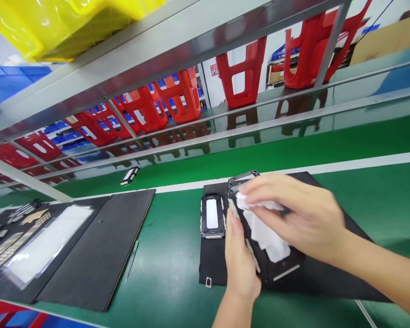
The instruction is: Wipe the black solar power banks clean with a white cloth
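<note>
Right hand point(304, 218) gripping crumpled white cloth point(264, 230) over rugged black device point(276, 264), left hand point(239, 259) clasping its edge.

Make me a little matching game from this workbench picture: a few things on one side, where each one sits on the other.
Things:
1. white cloth
2. small device with white window
3. red stools
4. yellow bin

Places:
A. upside down on the far ledge
B. on the top shelf
C. under the right hand
D. on the black mat, beside the left hand

Pairs: 1-C, 2-D, 3-A, 4-B
</note>
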Available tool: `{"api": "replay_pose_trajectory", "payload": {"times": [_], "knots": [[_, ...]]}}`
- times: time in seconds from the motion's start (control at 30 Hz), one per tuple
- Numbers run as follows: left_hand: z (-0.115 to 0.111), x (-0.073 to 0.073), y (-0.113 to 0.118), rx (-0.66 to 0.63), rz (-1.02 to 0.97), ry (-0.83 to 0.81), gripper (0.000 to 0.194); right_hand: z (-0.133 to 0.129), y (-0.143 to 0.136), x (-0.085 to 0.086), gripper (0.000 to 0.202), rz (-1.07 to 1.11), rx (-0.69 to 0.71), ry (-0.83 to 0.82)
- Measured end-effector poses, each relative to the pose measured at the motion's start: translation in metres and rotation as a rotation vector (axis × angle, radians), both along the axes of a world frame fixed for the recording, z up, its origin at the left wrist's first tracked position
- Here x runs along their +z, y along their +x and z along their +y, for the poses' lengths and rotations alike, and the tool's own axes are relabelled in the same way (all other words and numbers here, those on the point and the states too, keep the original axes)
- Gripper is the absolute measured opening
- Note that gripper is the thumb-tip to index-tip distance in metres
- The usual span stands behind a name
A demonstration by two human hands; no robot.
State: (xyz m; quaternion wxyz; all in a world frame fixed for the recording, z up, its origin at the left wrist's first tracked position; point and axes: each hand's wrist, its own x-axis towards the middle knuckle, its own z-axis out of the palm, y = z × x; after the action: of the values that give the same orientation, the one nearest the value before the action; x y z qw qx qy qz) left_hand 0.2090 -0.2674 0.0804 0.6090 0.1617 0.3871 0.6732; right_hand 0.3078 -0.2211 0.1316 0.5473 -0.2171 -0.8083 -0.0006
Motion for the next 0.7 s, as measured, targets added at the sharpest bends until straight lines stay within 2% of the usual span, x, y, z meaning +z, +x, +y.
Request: {"api": "replay_pose_trajectory", "payload": {"times": [0.1, 0.2, 0.37, 0.5, 0.7], "knots": [[-0.002, -0.001, 0.0, -0.004, -0.042, -0.025, 0.037, 0.02, -0.012, -0.006, 0.014, -0.144, -0.014, 0.122], [-0.001, -0.002, -0.002, 0.011, -0.033, -0.052, 0.034, 0.022, -0.009, -0.02, 0.017, -0.211, -0.045, 0.131], [0.002, 0.0, -0.004, -0.003, -0.03, -0.052, 0.033, 0.011, -0.002, -0.025, 0.019, -0.236, -0.082, 0.185], [0.005, 0.0, -0.007, 0.026, -0.005, -0.07, 0.033, 0.001, -0.005, -0.024, 0.02, -0.27, -0.032, 0.283], [0.008, -0.001, -0.014, -0.032, -0.021, 0.042, 0.043, -0.019, -0.002, -0.035, 0.018, -0.292, -0.046, 0.258]]}}
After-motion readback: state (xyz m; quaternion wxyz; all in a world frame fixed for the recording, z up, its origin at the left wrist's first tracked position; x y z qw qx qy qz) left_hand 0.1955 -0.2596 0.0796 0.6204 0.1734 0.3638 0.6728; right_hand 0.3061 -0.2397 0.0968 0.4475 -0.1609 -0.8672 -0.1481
